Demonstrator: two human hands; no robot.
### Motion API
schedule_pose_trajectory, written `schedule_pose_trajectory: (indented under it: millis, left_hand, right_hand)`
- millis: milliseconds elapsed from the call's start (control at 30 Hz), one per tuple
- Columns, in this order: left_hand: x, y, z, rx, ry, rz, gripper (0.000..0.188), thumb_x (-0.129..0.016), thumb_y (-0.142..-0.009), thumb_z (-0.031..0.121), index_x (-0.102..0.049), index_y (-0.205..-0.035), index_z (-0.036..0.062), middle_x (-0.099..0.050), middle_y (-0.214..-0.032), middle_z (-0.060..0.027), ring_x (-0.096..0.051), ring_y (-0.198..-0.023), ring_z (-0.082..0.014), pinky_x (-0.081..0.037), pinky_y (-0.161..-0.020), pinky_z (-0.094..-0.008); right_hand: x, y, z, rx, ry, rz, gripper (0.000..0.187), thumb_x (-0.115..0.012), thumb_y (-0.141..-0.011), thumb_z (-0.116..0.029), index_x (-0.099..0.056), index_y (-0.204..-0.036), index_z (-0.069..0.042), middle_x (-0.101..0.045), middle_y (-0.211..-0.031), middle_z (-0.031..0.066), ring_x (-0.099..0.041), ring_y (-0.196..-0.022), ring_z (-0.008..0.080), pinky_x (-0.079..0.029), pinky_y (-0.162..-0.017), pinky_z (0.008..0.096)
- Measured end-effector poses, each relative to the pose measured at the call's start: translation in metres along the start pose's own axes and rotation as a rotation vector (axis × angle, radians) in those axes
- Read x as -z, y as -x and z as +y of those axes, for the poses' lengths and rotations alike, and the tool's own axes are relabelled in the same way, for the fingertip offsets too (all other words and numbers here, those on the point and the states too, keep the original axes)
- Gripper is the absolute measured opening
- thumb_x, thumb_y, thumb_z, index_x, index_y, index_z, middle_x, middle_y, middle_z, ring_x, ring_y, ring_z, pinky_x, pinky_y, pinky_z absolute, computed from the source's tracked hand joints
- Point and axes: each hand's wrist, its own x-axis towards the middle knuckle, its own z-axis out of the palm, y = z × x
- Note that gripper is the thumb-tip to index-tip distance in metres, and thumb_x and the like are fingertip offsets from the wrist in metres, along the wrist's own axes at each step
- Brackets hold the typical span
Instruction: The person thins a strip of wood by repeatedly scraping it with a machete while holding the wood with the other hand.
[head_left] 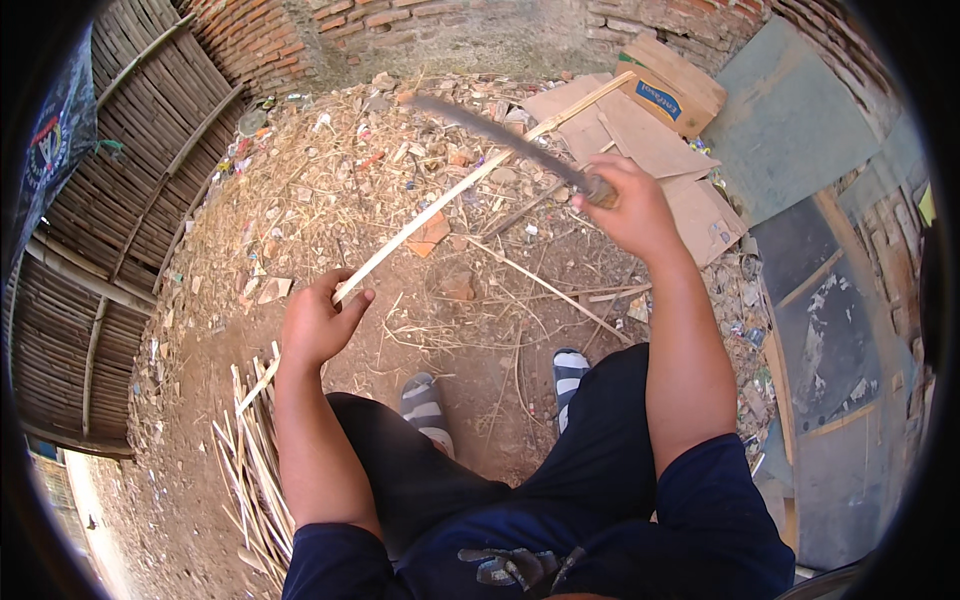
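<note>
My left hand point(322, 318) is closed round the near end of a long, pale bamboo strip point(430, 212), which slants away to the far right. In my right hand point(640, 205) is a machete point(490, 130), gripped by its handle, with the dark blade pointing to the far left. The blade crosses over the strip toward its far part; I cannot tell whether the two touch. Slight blur softens the blade. Beside my left forearm lies a bundle of thin split bamboo strips point(250, 460), partly hidden by the arm.
Dirt strewn with shavings and brick bits spreads before my sandalled feet point(428, 408). Flattened cardboard point(690, 215) and a cardboard box point(672, 85) lie at the far right. Grey panels point(800, 120) line the right side, a bamboo wall point(150, 150) the left, a brick wall point(450, 35) the back.
</note>
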Motion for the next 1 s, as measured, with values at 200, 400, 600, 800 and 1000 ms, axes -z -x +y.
schedule_pose_trajectory:
  millis: [200,400,600,800,1000]
  left_hand:
    - [0.004,0.002,-0.006,0.019,-0.005,0.015,0.047,-0.082,-0.089,0.04,-0.076,-0.119,0.0043,-0.068,-0.068,-0.0155,-0.069,-0.062,-0.0282,-0.053,-0.063,-0.0408]
    - [0.005,0.003,0.009,0.004,-0.023,0.025,0.046,-0.082,-0.089,0.04,-0.077,-0.117,0.0038,-0.067,-0.065,-0.0152,-0.067,-0.059,-0.0279,-0.052,-0.06,-0.0407]
    - [0.001,0.004,0.004,0.012,0.002,0.0,0.048,-0.082,-0.089,0.041,-0.077,-0.117,0.0024,-0.065,-0.062,-0.0137,-0.066,-0.057,-0.0268,-0.051,-0.059,-0.0402]
    - [0.002,0.004,0.012,-0.057,0.007,-0.065,0.046,-0.083,-0.089,0.038,-0.076,-0.116,0.0018,-0.059,-0.058,-0.012,-0.056,-0.05,-0.0218,-0.045,-0.053,-0.0391]
    - [-0.002,0.0,0.004,0.031,0.095,-0.119,0.043,-0.084,-0.089,0.035,-0.077,-0.114,0.0008,-0.056,-0.056,-0.0105,-0.053,-0.049,-0.0186,-0.043,-0.052,-0.0382]
  right_hand:
    - [-0.007,-0.004,-0.009,-0.022,-0.195,-0.178,0.046,-0.089,-0.084,-0.03,-0.074,-0.115,0.001,-0.072,-0.13,0.0147,-0.069,-0.119,0.0313,-0.052,-0.104,0.0394]
    - [0.0,-0.003,0.017,-0.117,-0.094,0.046,0.048,-0.089,-0.084,-0.035,-0.074,-0.116,-0.002,-0.072,-0.13,0.015,-0.069,-0.119,0.0334,-0.054,-0.102,0.0404]
    - [-0.003,-0.003,-0.011,0.039,-0.133,-0.12,0.049,-0.088,-0.084,-0.036,-0.074,-0.116,-0.001,-0.071,-0.132,0.0148,-0.069,-0.12,0.033,-0.054,-0.103,0.0399]
    - [0.001,-0.004,0.008,-0.003,-0.094,-0.024,0.043,-0.088,-0.085,-0.034,-0.075,-0.114,-0.005,-0.07,-0.135,0.0132,-0.068,-0.123,0.0327,-0.054,-0.103,0.0401]
    - [-0.004,-0.002,-0.005,0.029,-0.045,-0.084,0.041,-0.087,-0.085,-0.034,-0.076,-0.114,-0.007,-0.07,-0.135,0.0125,-0.068,-0.121,0.0333,-0.055,-0.102,0.0406]
